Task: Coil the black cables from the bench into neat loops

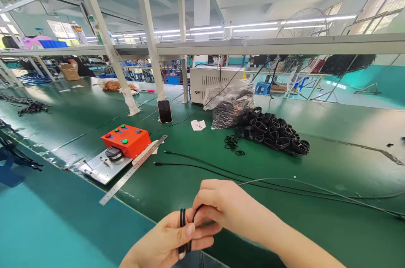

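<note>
Near the table's front edge, my left hand is closed on a black cable looped in narrow turns around its fingers. My right hand touches the left fingertips and pinches a curved part of the same cable. Behind my hands, two long black cables lie across the green table, their tips pointing left. A pile of coiled black cables sits at the back right, beside a few small black rings.
To the left stand an orange box with buttons, a metal plate with a gauge and a steel ruler. A phone leans on a post. Plastic bags lie before a beige machine.
</note>
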Tool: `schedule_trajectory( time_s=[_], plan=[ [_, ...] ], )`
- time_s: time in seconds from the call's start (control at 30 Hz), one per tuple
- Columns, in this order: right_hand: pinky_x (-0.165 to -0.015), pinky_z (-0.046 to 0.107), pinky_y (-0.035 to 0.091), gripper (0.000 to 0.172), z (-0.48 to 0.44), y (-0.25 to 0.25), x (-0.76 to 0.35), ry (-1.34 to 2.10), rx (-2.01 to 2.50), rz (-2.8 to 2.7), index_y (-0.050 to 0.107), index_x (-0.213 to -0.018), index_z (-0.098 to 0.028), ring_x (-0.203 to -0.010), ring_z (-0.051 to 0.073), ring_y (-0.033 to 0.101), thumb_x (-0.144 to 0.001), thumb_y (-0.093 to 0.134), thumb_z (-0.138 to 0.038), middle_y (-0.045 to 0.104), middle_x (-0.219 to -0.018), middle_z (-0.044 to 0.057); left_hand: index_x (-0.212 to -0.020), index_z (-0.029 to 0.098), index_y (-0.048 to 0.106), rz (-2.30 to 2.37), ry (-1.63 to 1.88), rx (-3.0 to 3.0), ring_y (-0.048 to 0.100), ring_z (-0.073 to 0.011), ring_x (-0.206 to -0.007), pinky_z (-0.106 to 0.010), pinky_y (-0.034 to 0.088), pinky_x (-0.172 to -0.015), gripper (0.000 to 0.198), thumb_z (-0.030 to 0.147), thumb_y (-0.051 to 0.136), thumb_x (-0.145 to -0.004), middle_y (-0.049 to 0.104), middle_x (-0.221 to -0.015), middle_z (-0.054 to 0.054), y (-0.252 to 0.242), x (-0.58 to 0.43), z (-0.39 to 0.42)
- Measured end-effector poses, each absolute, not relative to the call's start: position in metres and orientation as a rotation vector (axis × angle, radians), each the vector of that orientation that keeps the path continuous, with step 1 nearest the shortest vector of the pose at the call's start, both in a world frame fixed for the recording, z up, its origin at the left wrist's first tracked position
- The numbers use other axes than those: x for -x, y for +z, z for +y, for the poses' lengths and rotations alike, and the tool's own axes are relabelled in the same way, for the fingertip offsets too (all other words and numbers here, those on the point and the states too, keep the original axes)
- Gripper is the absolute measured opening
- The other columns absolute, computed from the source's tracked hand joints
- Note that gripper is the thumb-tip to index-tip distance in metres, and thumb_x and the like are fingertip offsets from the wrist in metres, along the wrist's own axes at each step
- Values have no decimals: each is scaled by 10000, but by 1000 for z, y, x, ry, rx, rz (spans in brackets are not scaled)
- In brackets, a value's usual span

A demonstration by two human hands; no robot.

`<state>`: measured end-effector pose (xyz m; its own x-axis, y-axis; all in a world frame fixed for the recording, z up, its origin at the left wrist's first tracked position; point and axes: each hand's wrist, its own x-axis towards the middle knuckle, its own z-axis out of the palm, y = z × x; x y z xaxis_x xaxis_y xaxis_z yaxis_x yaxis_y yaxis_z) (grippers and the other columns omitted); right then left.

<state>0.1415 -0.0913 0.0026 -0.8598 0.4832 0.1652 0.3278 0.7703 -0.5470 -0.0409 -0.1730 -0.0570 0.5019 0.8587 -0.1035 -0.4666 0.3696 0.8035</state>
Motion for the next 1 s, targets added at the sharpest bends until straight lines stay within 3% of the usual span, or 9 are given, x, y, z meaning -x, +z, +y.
schedule_trajectory(
  time_s=[0.17,0.33,0.47,0.57,0.7,0.77,0.87,0.93,1.0],
  plan=[
    [-725,210,483,190,-77,-11,-138,1370,492,-2421,683,-971,-193,-809,125,638,-890,518,-142,666,-930,19,-1157,151,689,683,772,-895,716,-292,-1020,-330,573,-791,300,269,621,-890,698,-1219,-184,-53,38,-173],
    [-720,232,478,362,-71,-12,-139,1584,480,-2531,616,-1234,-204,-800,143,639,-916,566,-369,718,-923,25,-1073,161,696,756,713,-962,758,-174,-687,-198,534,-562,236,297,586,-914,770,-1043,-162,-49,33,-174],
    [-606,206,431,414,-79,-6,-135,1527,658,-2600,713,-1081,-206,-679,134,598,-814,662,-519,711,-810,0,-1079,167,710,824,667,-1051,718,-126,-582,-178,497,-508,244,298,598,-906,785,-993,-141,-48,30,-172],
    [-598,212,404,316,-90,-1,-133,1406,706,-2617,746,-936,-211,-624,128,559,-844,635,-492,678,-683,-19,-1087,166,719,815,634,-1104,726,-152,-671,-215,532,-591,266,313,621,-888,791,-961,-131,-46,30,-171],
    [-720,230,416,193,-97,1,-132,1251,589,-2565,739,-873,-205,-662,130,558,-886,596,-334,683,-697,-7,-1057,172,729,853,560,-1152,726,-191,-786,-315,560,-769,269,348,635,-878,797,-955,-122,-42,34,-171],
    [-729,227,428,184,-95,-4,-131,1368,582,-2492,736,-891,-196,-690,131,580,-882,586,-302,698,-745,4,-1108,185,710,854,560,-1131,711,-226,-947,-369,534,-885,298,345,658,-861,768,-1084,-125,-42,36,-170],
    [-580,205,433,228,-90,-15,-127,1767,695,-2324,715,-972,-170,-618,115,587,-847,616,-333,704,-810,23,-1185,210,677,853,565,-1134,622,-262,-1154,-419,447,-1023,369,305,700,-829,723,-1197,-102,-45,39,-164],
    [-498,196,409,263,-89,-21,-124,1937,784,-2199,699,-1007,-163,-551,99,561,-824,632,-339,699,-823,28,-1156,196,695,874,565,-1166,603,-274,-1175,-434,430,-1039,340,290,698,-829,723,-1188,-101,-47,41,-160],
    [-507,196,418,246,-88,-24,-122,1949,820,-2119,700,-970,-164,-563,99,561,-789,667,-328,690,-811,19,-1133,176,708,899,552,-1166,649,-270,-1109,-423,477,-989,304,282,670,-851,744,-1141,-120,-48,41,-158]
  ],
)
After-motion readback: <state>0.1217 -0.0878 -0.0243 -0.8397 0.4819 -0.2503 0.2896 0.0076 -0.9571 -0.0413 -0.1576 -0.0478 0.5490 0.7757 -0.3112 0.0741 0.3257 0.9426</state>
